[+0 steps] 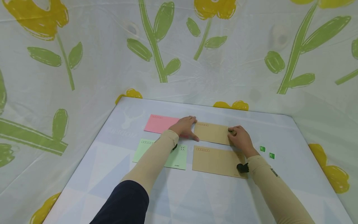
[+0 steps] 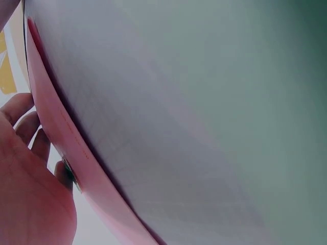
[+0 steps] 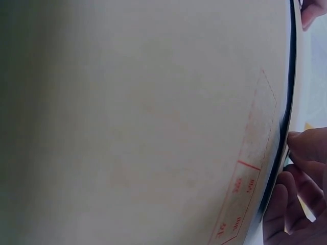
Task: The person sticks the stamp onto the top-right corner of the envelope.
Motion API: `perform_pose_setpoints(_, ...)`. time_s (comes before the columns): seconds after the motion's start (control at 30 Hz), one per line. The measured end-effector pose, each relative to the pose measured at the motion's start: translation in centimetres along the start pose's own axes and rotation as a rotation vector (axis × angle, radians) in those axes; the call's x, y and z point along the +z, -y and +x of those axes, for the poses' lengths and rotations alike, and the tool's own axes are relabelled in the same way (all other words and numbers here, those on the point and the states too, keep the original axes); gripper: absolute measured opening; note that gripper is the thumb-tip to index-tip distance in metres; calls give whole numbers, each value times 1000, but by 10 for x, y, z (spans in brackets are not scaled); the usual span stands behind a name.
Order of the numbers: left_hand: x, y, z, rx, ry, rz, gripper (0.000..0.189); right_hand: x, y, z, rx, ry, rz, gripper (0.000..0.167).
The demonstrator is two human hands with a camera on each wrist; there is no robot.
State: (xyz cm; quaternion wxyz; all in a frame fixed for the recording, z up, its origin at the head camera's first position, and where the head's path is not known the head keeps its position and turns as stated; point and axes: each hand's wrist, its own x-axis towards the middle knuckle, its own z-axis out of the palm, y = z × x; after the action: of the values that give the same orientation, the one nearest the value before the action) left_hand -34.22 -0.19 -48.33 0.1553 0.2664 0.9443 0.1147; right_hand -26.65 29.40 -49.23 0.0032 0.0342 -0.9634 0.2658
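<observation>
My left hand [image 1: 184, 126] lies with fingers spread over the right part of the pink envelope [image 1: 158, 123]. Its fingertips and thumb reach the left edge of the upper brown envelope [image 1: 211, 133]. At that envelope's top right corner, my right hand [image 1: 241, 140] pinches a small green stamp [image 1: 231, 132] between curled fingers, which partly hide it. Below the right wrist is the lower brown envelope [image 1: 216, 161]. The left forearm crosses a light green envelope [image 1: 177, 157]. In the left wrist view a dark green stamp [image 2: 70, 173] shows on the pink envelope.
Two loose green stamps, one [image 1: 262, 148] slightly farther back than the other [image 1: 272, 155], lie right of the right hand. The pale table [image 1: 173, 199] has a faint triangle pattern. A white curtain [image 1: 240, 68] with yellow flowers and green leaves surrounds it.
</observation>
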Motion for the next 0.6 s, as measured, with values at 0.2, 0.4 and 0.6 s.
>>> perform_pose_setpoints(0.2,-1,0,-1,-4,5,-4,117,0,0,0,-11,-11,2,36)
perform_pose_setpoints(0.4,0,-1,0,-12,10,-4,116,1,-2,-1,-15,-17,3,36)
perform_pose_setpoints(0.6,0,-1,0,-14,11,6,116,-1,0,-2,-16,-27,22,37)
